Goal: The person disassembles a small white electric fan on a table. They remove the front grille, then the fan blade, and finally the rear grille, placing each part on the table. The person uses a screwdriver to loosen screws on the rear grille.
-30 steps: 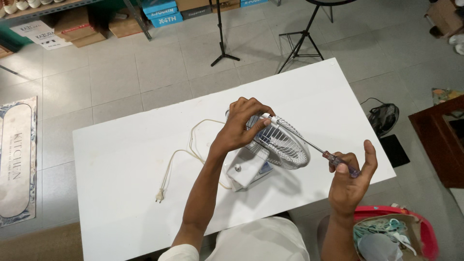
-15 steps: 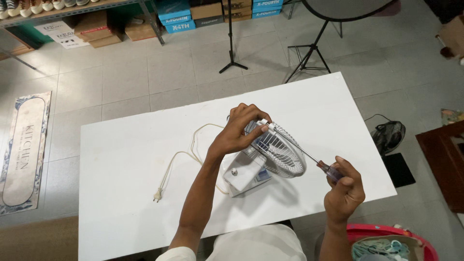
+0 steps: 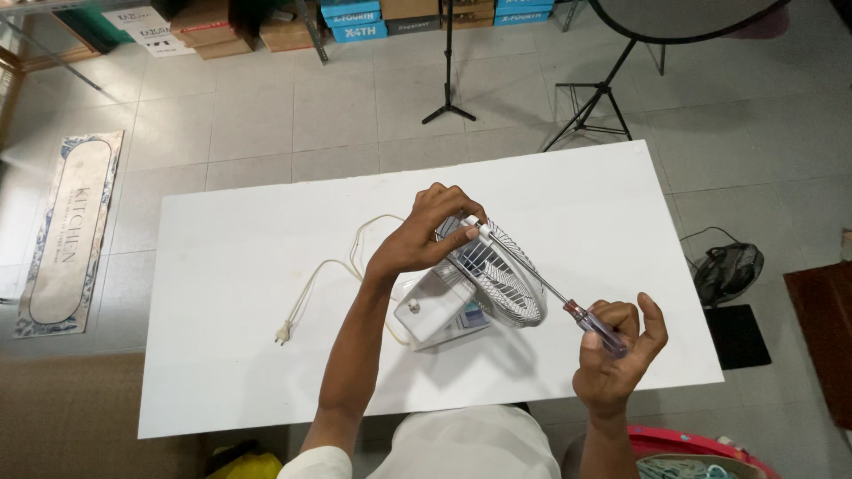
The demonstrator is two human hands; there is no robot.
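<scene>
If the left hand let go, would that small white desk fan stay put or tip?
Probably tippy: the fan leans on its small base, with the wire grille overhanging. The left hand steadies its top. It looks light, so the screwdriver might shove it.

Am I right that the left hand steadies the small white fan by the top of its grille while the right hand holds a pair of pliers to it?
Not quite. The head view shows the right hand holding a screwdriver, not pliers, its tip at the grille's top edge. The left hand does grip the fan there.
</scene>
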